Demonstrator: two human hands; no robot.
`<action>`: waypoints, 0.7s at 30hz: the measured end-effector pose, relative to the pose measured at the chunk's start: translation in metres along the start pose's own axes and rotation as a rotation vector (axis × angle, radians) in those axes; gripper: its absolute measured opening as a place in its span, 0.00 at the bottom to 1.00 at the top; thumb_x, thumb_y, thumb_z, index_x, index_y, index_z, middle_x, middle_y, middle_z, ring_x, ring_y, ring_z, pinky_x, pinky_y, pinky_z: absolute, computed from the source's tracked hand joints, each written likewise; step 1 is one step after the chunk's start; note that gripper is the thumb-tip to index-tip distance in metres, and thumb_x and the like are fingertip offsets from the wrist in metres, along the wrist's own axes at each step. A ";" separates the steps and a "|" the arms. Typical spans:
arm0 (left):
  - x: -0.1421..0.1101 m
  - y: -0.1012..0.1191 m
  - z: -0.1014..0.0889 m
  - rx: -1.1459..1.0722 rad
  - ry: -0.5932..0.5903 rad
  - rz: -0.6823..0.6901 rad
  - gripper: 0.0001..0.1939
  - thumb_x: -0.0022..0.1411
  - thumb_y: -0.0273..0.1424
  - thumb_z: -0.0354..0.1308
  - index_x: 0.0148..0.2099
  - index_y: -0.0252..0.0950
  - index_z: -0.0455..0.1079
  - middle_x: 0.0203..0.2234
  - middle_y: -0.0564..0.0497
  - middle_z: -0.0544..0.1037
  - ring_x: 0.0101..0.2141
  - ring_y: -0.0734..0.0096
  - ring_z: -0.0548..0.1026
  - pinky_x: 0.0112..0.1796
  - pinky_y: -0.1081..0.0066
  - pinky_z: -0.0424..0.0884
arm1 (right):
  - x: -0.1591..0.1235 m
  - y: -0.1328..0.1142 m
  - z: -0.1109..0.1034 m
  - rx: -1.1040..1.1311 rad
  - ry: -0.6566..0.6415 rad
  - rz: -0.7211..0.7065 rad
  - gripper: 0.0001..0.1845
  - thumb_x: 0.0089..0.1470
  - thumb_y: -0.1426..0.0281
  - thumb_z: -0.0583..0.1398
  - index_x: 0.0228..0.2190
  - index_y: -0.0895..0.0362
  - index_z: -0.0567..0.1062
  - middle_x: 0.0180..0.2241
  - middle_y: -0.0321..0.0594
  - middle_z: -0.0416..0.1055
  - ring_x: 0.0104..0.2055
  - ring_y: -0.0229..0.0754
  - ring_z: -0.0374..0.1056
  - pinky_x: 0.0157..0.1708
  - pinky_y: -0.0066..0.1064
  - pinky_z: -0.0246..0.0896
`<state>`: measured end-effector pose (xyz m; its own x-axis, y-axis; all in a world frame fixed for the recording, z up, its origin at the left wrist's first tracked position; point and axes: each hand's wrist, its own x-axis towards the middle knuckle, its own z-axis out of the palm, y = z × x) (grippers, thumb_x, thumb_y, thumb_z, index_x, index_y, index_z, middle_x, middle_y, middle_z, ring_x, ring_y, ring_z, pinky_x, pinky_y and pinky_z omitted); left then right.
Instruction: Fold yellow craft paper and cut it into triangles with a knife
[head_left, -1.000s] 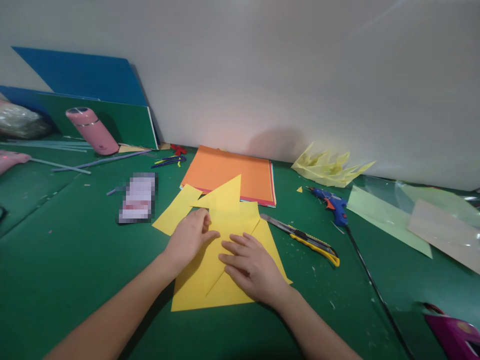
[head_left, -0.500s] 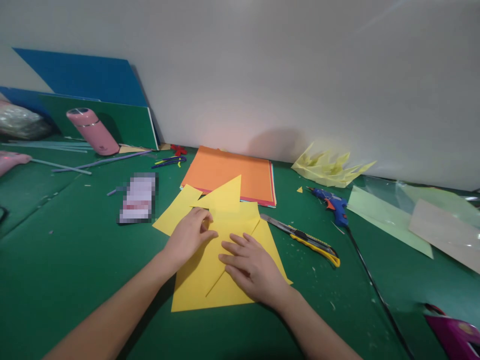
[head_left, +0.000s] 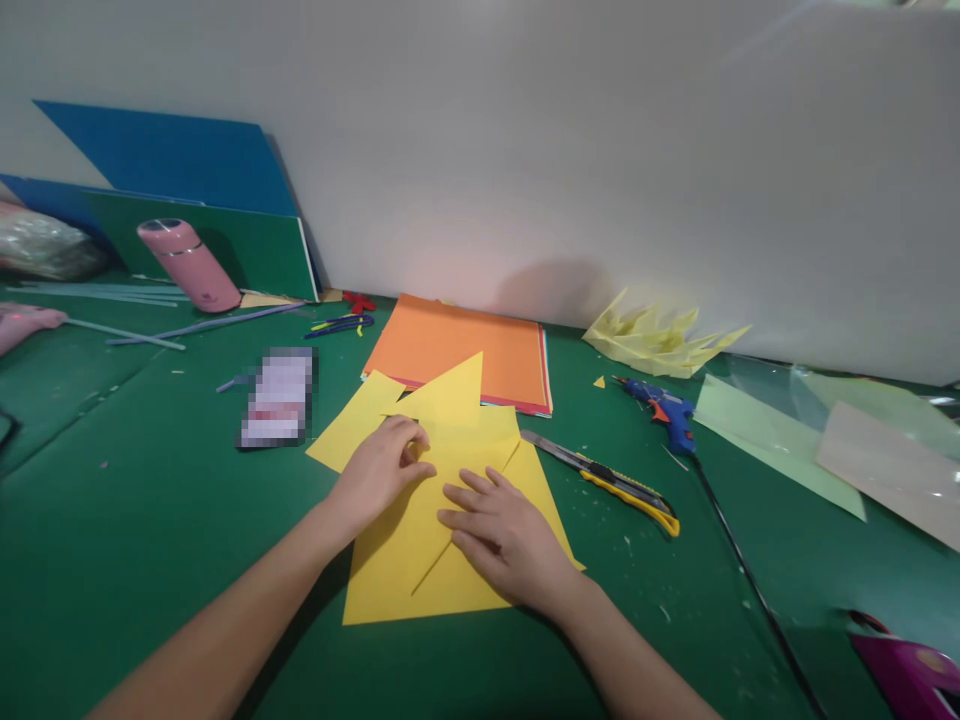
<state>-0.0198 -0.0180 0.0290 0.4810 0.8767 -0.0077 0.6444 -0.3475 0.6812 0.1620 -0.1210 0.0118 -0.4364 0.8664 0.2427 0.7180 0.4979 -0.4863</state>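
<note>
Two bare hands are on the yellow paper (head_left: 397, 590), which lies in the middle of the green desk (head_left: 150, 520), in front of the orange sheet (head_left: 465, 340) near the back edge. The right hand (head_left: 514, 540) lies palm down with its fingers spread wide on the paper. The left hand (head_left: 375, 475) is bent, with a narrow gap between thumb and pointing finger. I cannot tell if its fingertips have any paper in them.

The yellow paper looks very light, and thin but a bit stiff, so it should take a sharp fold and keep it. It is not slippery like plastic, but it looks so light that a small push could make it slide. It could crease in the wrong spot or rip if pulled hard. The pointed top (head_left: 454, 390) looks like the easiest part to bend by mistake, so it needs soft fingers.

A good way to take it is a soft pinch on a loose edge, with a flat hand on the wide part to hold it down. The bottom left corner, toward the front of the desk, looks easy to grab, since no hand covers it. Squeezing the middle could make wrinkles. The box cutter (head_left: 622, 485) is just beside the right side of the paper, and its blade end looks sharp, so fingers should be careful there.
</note>
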 end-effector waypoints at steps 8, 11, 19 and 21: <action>-0.007 0.006 0.001 0.042 -0.009 0.036 0.02 0.56 0.27 0.56 0.31 0.37 0.65 0.39 0.50 0.67 0.27 0.71 0.70 0.33 0.66 0.68 | -0.001 0.000 0.001 -0.006 0.011 -0.003 0.15 0.59 0.70 0.53 0.43 0.51 0.76 0.49 0.42 0.73 0.58 0.49 0.62 0.56 0.49 0.54; -0.014 0.015 0.010 0.088 -0.054 0.186 0.11 0.60 0.21 0.44 0.34 0.37 0.67 0.37 0.49 0.69 0.34 0.66 0.70 0.37 0.65 0.67 | 0.000 -0.001 0.000 -0.011 0.001 -0.001 0.15 0.60 0.70 0.52 0.43 0.51 0.77 0.50 0.42 0.72 0.58 0.49 0.62 0.56 0.49 0.55; -0.025 0.030 0.000 0.160 -0.328 0.239 0.11 0.53 0.23 0.50 0.40 0.36 0.66 0.42 0.44 0.68 0.42 0.59 0.69 0.40 0.65 0.68 | 0.002 -0.003 -0.002 0.030 -0.029 0.040 0.15 0.59 0.72 0.53 0.41 0.51 0.77 0.51 0.39 0.71 0.58 0.50 0.61 0.57 0.50 0.53; -0.028 0.032 -0.006 0.147 -0.387 0.191 0.16 0.50 0.25 0.54 0.44 0.37 0.65 0.45 0.44 0.67 0.45 0.58 0.68 0.42 0.65 0.67 | 0.002 -0.002 -0.003 0.054 -0.024 0.061 0.15 0.58 0.73 0.53 0.40 0.51 0.77 0.50 0.38 0.72 0.58 0.49 0.61 0.57 0.50 0.53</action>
<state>-0.0166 -0.0516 0.0555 0.7683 0.6130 -0.1840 0.5864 -0.5590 0.5862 0.1611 -0.1207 0.0159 -0.4060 0.8936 0.1915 0.7135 0.4409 -0.5446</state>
